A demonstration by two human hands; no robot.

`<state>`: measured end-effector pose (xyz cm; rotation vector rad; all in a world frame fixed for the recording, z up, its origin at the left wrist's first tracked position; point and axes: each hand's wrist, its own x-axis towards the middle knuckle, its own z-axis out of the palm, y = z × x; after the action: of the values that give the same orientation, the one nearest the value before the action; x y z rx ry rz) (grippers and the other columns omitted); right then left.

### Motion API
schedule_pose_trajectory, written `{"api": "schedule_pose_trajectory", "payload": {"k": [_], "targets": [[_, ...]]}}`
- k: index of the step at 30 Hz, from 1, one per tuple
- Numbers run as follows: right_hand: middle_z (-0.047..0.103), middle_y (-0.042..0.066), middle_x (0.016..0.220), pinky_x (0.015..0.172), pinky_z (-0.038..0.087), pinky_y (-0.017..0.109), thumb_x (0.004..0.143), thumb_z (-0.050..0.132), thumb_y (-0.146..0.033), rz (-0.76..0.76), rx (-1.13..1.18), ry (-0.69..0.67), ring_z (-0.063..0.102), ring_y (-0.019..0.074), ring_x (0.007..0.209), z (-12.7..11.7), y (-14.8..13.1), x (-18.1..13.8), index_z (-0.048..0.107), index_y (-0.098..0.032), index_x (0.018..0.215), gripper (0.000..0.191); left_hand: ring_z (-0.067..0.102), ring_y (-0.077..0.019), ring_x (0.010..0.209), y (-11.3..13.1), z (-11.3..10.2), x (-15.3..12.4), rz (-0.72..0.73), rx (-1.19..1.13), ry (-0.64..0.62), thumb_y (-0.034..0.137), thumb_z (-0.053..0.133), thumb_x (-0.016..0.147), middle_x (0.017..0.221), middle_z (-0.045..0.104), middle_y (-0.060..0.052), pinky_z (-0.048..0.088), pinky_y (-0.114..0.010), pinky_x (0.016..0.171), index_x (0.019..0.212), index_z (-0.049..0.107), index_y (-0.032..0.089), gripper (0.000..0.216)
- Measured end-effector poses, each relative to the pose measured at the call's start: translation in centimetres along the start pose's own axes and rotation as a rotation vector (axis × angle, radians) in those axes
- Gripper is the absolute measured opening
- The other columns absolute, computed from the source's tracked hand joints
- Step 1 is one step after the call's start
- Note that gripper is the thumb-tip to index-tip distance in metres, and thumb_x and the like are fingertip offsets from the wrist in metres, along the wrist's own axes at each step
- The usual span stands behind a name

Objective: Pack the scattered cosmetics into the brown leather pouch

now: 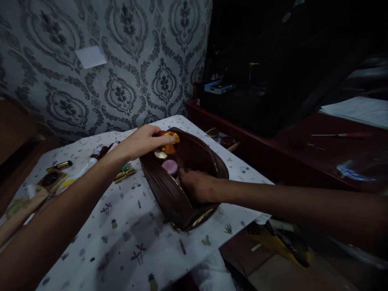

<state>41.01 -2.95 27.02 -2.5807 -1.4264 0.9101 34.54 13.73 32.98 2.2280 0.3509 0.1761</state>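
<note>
A brown zippered pouch (163,198) lies with its mouth wide apart on the patterned white cloth. At its far left rim, my left hand (145,142) is closed on a container with a shiny gold-orange round end (171,142), thumb against that end. My right hand (197,185) reaches into the pouch with its fingers curled; what they hold, if anything, is hidden. Beside those fingers, inside the pouch, a round pink lid (169,166) shows. A pale gold round top (160,154) sits just behind it, below my left hand.
Left of the pouch lie gold tubes (124,174), a black-and-gold lipstick (60,165), a dark compact (50,178) and other cosmetics, partly behind my left forearm. A dark red desk (303,161) with papers (360,111) and a screwdriver-like tool (348,135) stands at the right.
</note>
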Motion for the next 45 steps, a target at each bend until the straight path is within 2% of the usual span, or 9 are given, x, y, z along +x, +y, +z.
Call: {"api": "schedule_pose_trajectory", "payload": {"k": [4, 9, 13, 17, 25, 30, 33, 40, 45], "targets": [[0.065, 0.023, 0.129, 0.092, 0.052, 0.034, 0.078, 0.074, -0.020, 0.020, -0.047, 0.012, 0.066, 0.0319, 0.117, -0.3, -0.3, -0.5, 0.031, -0.007, 0.151, 0.085, 0.060, -0.0169, 0.063, 0.0, -0.1, -0.2, 0.018, 0.043, -0.012, 0.048, 0.073, 0.071, 0.059, 0.060, -0.001, 0.041, -0.024, 0.053, 0.072, 0.066, 0.017, 0.032], [0.062, 0.022, 0.130, 0.098, 0.050, 0.040, 0.079, 0.074, -0.025, 0.018, -0.221, 0.110, 0.061, 0.0356, 0.123, -1.3, -0.6, -0.2, 0.047, -0.009, 0.141, 0.069, 0.060, -0.0171, 0.065, 0.1, -0.1, -0.1, 0.001, 0.076, -0.062, 0.051, 0.073, 0.070, 0.062, 0.061, -0.001, 0.042, -0.024, 0.054, 0.072, 0.067, 0.016, 0.035], [0.060, 0.020, 0.131, 0.092, 0.053, 0.039, 0.080, 0.074, -0.034, -0.015, -0.160, 0.133, 0.064, 0.0355, 0.117, -1.5, -0.2, 0.3, 0.053, -0.014, 0.136, 0.063, 0.061, -0.0174, 0.066, 0.2, -0.1, 0.0, -0.016, 0.071, -0.082, 0.052, 0.075, 0.067, 0.063, 0.061, -0.001, 0.045, -0.024, 0.057, 0.073, 0.068, 0.016, 0.037], [0.060, 0.020, 0.130, 0.087, 0.055, 0.036, 0.079, 0.076, -0.030, 0.003, -0.089, 0.134, 0.066, 0.0346, 0.113, -1.3, 0.0, 0.9, 0.054, -0.012, 0.134, 0.062, 0.063, -0.0175, 0.069, 0.2, -0.1, 0.1, -0.041, 0.051, -0.102, 0.056, 0.074, 0.068, 0.069, 0.066, -0.002, 0.048, -0.026, 0.062, 0.077, 0.070, 0.016, 0.041], [0.053, 0.021, 0.136, 0.094, 0.053, 0.038, 0.074, 0.083, -0.036, -0.022, -0.104, 0.129, 0.063, 0.0353, 0.118, -1.0, 0.4, 1.0, 0.043, -0.009, 0.141, 0.082, 0.063, -0.0172, 0.072, 0.3, -0.1, -0.1, -0.078, 0.096, -0.136, 0.060, 0.071, 0.070, 0.076, 0.068, -0.003, 0.046, -0.024, 0.060, 0.084, 0.071, 0.015, 0.047], [0.053, 0.018, 0.136, 0.101, 0.048, 0.038, 0.076, 0.080, -0.033, -0.103, -0.069, 0.203, 0.058, 0.0326, 0.123, -2.7, 0.6, -0.4, 0.051, -0.012, 0.133, 0.067, 0.054, -0.0130, 0.060, 0.7, -0.1, -0.1, -0.082, 0.130, -0.220, 0.060, 0.073, 0.067, 0.065, 0.060, 0.001, 0.037, -0.023, 0.053, 0.071, 0.067, 0.016, 0.044], [0.059, 0.014, 0.132, 0.100, 0.047, 0.035, 0.075, 0.080, -0.036, -0.181, 0.035, 0.266, 0.058, 0.0305, 0.122, -3.4, 0.8, -0.6, 0.057, -0.015, 0.127, 0.061, 0.055, -0.0140, 0.061, 0.8, 0.0, -0.1, -0.089, 0.097, -0.226, 0.059, 0.072, 0.068, 0.065, 0.060, 0.000, 0.039, -0.024, 0.054, 0.071, 0.068, 0.016, 0.043], [0.054, 0.014, 0.141, 0.101, 0.046, 0.034, 0.074, 0.079, -0.026, -0.152, -0.008, 0.195, 0.057, 0.0292, 0.126, -2.6, 0.9, 0.5, 0.051, -0.017, 0.139, 0.071, 0.062, -0.0174, 0.072, 0.3, 0.1, 0.4, -0.085, 0.007, -0.209, 0.057, 0.073, 0.072, 0.076, 0.068, -0.003, 0.045, -0.025, 0.061, 0.082, 0.072, 0.016, 0.042], [0.065, 0.012, 0.128, 0.087, 0.051, 0.033, 0.076, 0.078, -0.035, -0.119, -0.124, 0.051, 0.067, 0.0299, 0.111, -2.1, 1.1, 0.5, 0.056, -0.021, 0.134, 0.063, 0.064, -0.0175, 0.082, 0.6, 0.2, 0.4, -0.115, -0.087, -0.211, 0.059, 0.077, 0.067, 0.089, 0.070, -0.005, 0.049, -0.027, 0.072, 0.091, 0.070, 0.014, 0.051]]}}
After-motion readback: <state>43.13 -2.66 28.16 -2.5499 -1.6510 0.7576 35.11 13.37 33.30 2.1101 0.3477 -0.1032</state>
